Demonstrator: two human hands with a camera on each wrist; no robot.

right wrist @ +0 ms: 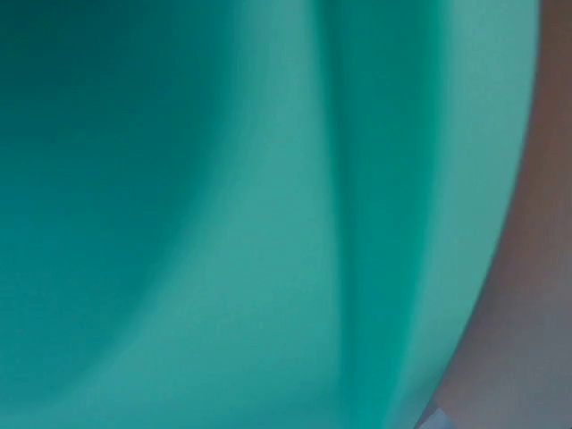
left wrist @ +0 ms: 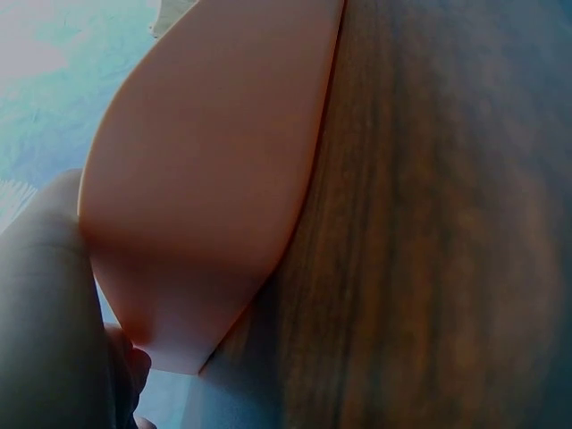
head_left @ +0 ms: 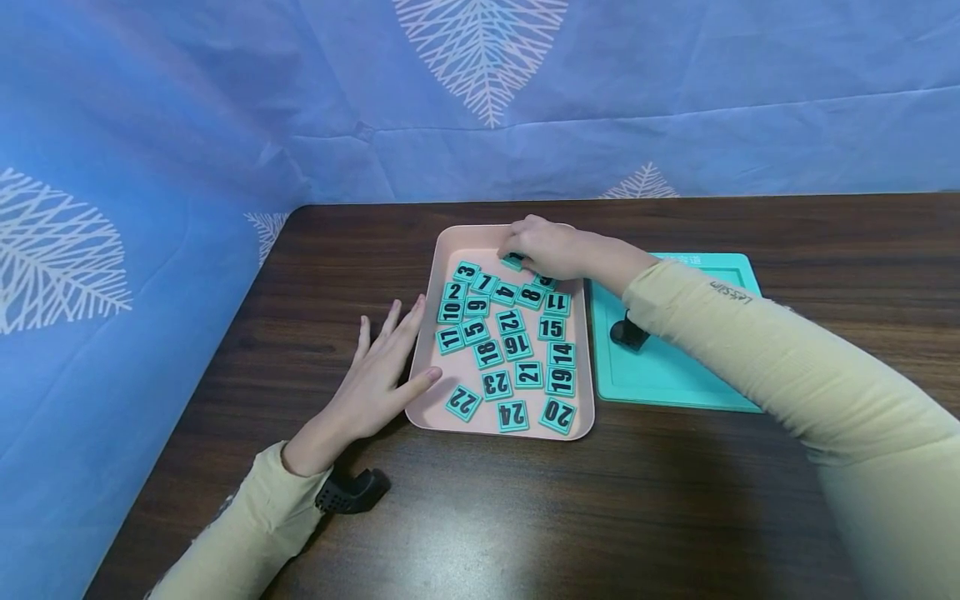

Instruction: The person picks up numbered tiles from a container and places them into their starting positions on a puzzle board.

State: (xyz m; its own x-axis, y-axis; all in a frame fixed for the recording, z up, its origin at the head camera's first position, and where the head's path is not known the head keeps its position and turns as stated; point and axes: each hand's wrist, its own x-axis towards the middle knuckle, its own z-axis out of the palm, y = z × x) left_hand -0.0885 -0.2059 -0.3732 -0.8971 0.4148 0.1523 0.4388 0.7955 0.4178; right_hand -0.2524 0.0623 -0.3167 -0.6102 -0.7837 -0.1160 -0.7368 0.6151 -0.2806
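Head view: right hand pinches square teal tile; left hand flat, steadying smooth pink tray.

Beige long sleeves, small txt on rt forearm; blk wrist cams.

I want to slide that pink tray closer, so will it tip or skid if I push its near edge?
The pink tray looks flat and low-walled, so tipping seems unlikely. On the smooth wooden table it would probably slide easily. The loose numbered tiles may shift.
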